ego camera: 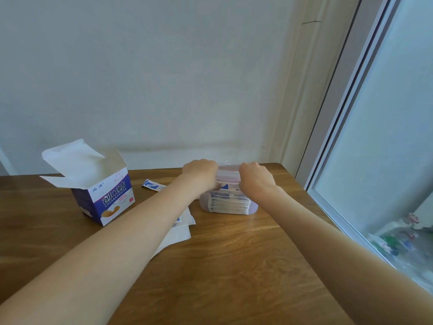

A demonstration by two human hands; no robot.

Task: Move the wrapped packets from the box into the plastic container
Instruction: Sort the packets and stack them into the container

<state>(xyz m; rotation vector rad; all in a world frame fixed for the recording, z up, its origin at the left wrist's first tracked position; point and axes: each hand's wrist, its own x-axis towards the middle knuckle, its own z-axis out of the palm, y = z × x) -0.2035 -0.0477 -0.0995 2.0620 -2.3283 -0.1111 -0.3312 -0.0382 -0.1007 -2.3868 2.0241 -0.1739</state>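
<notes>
Both hands at the plastic container [228, 208], far centre-right of table. Left hand [201, 171] knuckles up, fingers curled down over container's left top edge; fingertips hidden behind the hand, seem to pinch the top packet [229, 186] or the rim, can't tell which. Right hand [256, 178] likewise curled over the right top edge, fingers folded under and out of sight; whether it grips rim or packet can't be told. Bare forearms run in from lower left and lower right corners.

Container: clear, faint lilac tint, rounded corners, smooth walls, oblong. Through the near wall a tight stack of packets [228, 204] shows, flat paper wrappers, white w/ blue print, edges layered like pages. Top packet sits between the two hands, blue mark on white.

Outward: one loose packet [152, 185] lies flat on table left of container, behind left forearm, white w/ blue stripe. More flat white paper pieces [181, 228] partly under left forearm, thin, rectangular; print too small to read.

Box [105, 198] stands well left of container, cardboard, white and dark blue w/ printed characters, top flaps [72, 160] open and splayed upward, plain white inside. Interior not visible.

Table [222, 266]: wood, mid-brown, visible grain, slight sheen. Wall [152, 78] behind plain, off-white, matte. Window [386, 137] at right, pale frame, frosted-looking pane.
</notes>
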